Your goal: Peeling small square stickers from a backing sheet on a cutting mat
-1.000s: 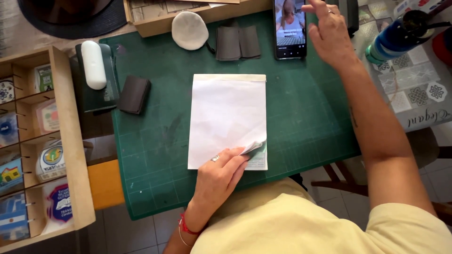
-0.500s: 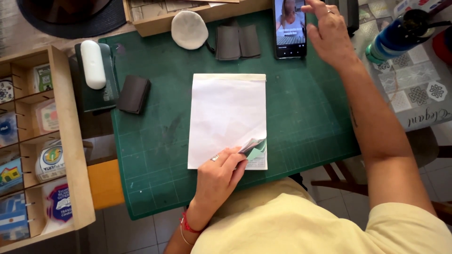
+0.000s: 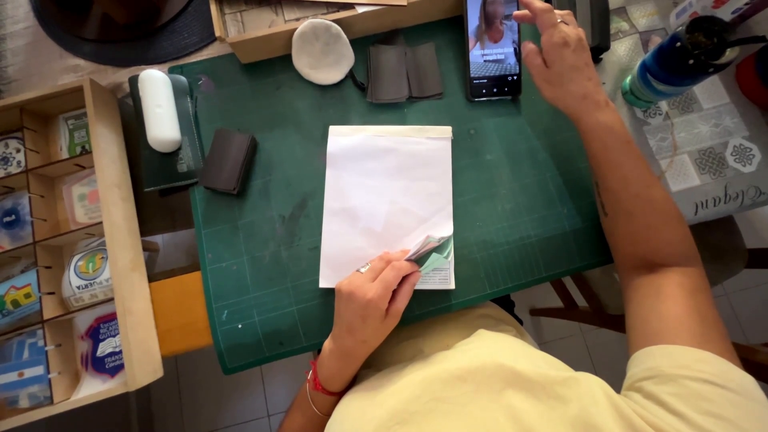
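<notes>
My left hand [image 3: 374, 302] lay at the near edge of the green cutting mat [image 3: 264, 240], fingers bent, pinching up the near right corner of the white paper pad [image 3: 388, 200]. A few sheets [image 3: 428, 246] were lifted and curled under my fingertips, and a greenish printed page [image 3: 438, 268] showed beneath them. The pad itself sat flat in the middle of the mat, its bound edge pointing away from me.

My right hand [image 3: 562, 58] was up at the far edge of the desk, open, fingers loosely spread, holding nothing. It hovered just beside the smartphone [image 3: 493, 48], which lay on the mat with its screen lit; I could not tell whether a fingertip touched it.

Left of the phone, still along the far edge of the mat, lay a dark grey folded piece of leather [image 3: 405, 72], and left of that a round pale pad [image 3: 322, 50]. Toward the mat's far left corner a white oblong case [image 3: 159, 110] rested on a dark green booklet [image 3: 180, 156], with a small dark brown wallet [image 3: 228, 161] just beside it on the mat.

A wooden tray of compartments [image 3: 120, 240] stood off the left edge of the mat, holding coloured printed stickers [image 3: 88, 274]. A blue bottle [image 3: 680, 64] lay on the patterned cloth [image 3: 712, 152] at the far right corner of the desk, well apart from the pad.
</notes>
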